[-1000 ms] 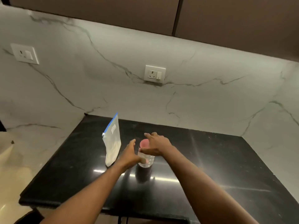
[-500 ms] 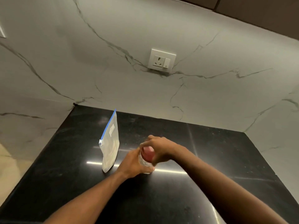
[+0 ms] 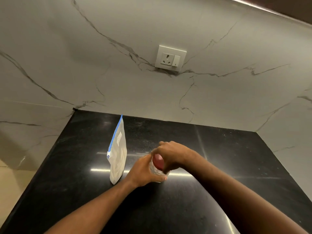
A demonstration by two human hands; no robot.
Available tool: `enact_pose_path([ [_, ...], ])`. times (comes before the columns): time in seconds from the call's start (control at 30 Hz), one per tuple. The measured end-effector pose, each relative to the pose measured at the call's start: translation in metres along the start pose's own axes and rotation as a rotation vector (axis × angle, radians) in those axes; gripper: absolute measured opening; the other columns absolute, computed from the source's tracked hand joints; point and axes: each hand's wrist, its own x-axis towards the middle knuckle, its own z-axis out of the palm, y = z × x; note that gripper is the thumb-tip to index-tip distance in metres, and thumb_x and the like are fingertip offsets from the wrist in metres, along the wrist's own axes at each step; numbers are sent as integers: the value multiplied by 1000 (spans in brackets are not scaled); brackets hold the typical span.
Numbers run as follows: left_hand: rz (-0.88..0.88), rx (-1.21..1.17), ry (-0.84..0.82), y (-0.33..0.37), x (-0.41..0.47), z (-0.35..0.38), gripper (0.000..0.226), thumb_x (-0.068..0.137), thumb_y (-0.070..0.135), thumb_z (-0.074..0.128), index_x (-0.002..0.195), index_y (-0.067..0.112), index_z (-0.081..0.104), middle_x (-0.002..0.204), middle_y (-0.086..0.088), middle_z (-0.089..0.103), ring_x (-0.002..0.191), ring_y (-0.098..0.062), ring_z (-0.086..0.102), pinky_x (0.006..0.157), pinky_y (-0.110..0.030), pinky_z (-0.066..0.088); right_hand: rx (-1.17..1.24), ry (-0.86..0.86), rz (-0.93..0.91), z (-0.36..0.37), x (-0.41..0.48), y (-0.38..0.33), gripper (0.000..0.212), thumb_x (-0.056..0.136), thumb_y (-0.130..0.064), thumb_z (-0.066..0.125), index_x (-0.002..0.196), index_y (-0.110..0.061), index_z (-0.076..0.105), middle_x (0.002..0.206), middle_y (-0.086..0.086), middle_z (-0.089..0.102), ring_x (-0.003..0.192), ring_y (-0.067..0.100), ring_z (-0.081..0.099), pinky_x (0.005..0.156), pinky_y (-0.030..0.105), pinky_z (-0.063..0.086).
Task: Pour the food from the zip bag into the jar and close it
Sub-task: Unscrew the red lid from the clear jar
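Clear jar stands upright on the black counter, near its middle, red lid on top. Left hand wraps the jar body from the left, thumb across the near side, forearm reaching in from lower left. Right hand arches over the lid from the right, fingers curled down around its rim, wrist raised, forearm running in from lower right. Zip bag stands upright just left of the left hand, apart from it, blue seal strip along the top edge, pale contents inside, small white label on its side. Marble wall behind carries a socket.
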Motion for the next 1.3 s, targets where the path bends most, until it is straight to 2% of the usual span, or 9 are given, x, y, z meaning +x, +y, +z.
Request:
enact_pose_path([
  [0.07, 15, 28, -20, -1, 3, -1, 80, 66, 62, 89, 131, 54, 43, 118, 29, 57, 103, 5, 59, 95, -18, 51, 72, -49, -125, -7, -3, 1, 58, 83, -26, 84, 137, -28, 62, 134, -1, 58, 118, 21, 58, 94, 36, 53],
  [0.17, 21, 33, -33, -3, 6, 2, 68, 67, 63, 87, 124, 45, 53, 117, 24, 64, 106, 1, 64, 99, -28, 57, 287, -17, -126, -13, -6, 2, 47, 86, -53, 76, 126, -29, 69, 134, -2, 65, 120, 20, 61, 98, 41, 53],
  [0.3, 27, 1, 51, -3, 7, 6, 81, 60, 68, 88, 130, 43, 57, 120, 27, 65, 109, 1, 63, 96, -20, 54, -149, 129, 158, -1, 3, 6, 93, 83, -90, 39, 138, -16, 54, 114, 10, 67, 91, 25, 67, 72, 34, 54],
  [0.43, 16, -37, 49, 0, 6, 5, 86, 59, 69, 89, 133, 45, 53, 117, 28, 65, 105, 4, 65, 88, -13, 53, -66, 53, 115, 6, 7, 7, 73, 87, -65, 66, 140, -17, 50, 116, 7, 67, 94, 21, 65, 70, 30, 50],
  [0.53, -11, -59, 40, 0, 3, 5, 84, 59, 66, 91, 129, 50, 48, 115, 33, 62, 103, 11, 63, 86, -10, 52, -125, 24, -80, -1, 0, 15, 89, 80, -42, 85, 152, -31, 34, 136, 9, 50, 109, 27, 60, 72, 32, 47],
  [0.7, 0, -66, 71, 2, 3, 8, 79, 63, 65, 90, 130, 47, 52, 119, 29, 66, 109, 8, 65, 92, -17, 56, -159, 230, -262, -5, -20, 30, 88, 77, -22, 86, 145, -39, 34, 151, 2, 36, 128, 26, 44, 91, 36, 49],
  [1.0, -1, -25, 211, 1, 0, 20, 85, 54, 71, 90, 125, 44, 52, 122, 23, 65, 112, 1, 64, 98, -27, 57, 1018, 795, 461, 114, -25, 94, 51, 70, -43, 91, 98, -24, 53, 108, -1, 61, 97, 16, 63, 74, 20, 51],
  [1.13, -4, -31, 261, 5, -5, 23, 85, 56, 68, 90, 127, 45, 52, 123, 23, 64, 113, 0, 64, 99, -29, 57, 977, 705, 630, 171, -8, 83, 47, 69, -47, 91, 74, -19, 53, 106, 0, 60, 99, 22, 63, 70, 20, 44],
  [1.3, -47, -30, 248, 7, -6, 28, 103, 56, 77, 86, 143, 36, 48, 137, 18, 61, 124, -3, 60, 105, -35, 56, 772, 516, 604, 184, -4, 80, 44, 74, -61, 81, 78, -23, 60, 141, -1, 53, 126, 17, 54, 95, 34, 52],
])
